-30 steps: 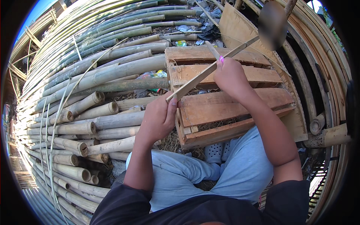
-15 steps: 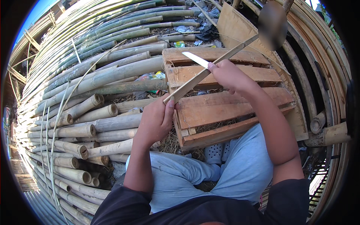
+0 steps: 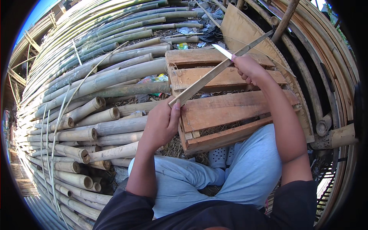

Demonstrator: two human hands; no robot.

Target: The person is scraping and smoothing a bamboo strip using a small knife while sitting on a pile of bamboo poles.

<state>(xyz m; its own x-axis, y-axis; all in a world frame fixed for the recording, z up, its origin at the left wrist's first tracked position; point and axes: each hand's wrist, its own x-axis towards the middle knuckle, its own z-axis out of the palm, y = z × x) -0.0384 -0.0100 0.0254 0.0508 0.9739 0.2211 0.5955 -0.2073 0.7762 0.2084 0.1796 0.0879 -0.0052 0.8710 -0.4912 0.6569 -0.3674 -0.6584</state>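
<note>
My left hand [image 3: 163, 119] is closed round the near end of a long flat bamboo strip [image 3: 203, 81], thumb along its top. The strip slants up and away to the right over a slatted wooden crate [image 3: 237, 109]. Farther along it, my right hand [image 3: 249, 69] grips a knife [image 3: 222, 51], whose handle is hidden in my fingers. The knife's pale blade lies across the strip, its tip pointing up and to the left.
Stacked bamboo poles [image 3: 107, 80] fill the left side, their cut ends facing me. A curved plywood sheet [image 3: 249, 28] stands behind the crate. More poles and long slats [image 3: 347, 69] line the right. Plastic litter [image 3: 153, 79] lies between the poles and the crate.
My right hand and the knife have slid along the strip, away from me and to the right. The left hand has hardly moved. A blurred patch at the strip's far end is gone.
</note>
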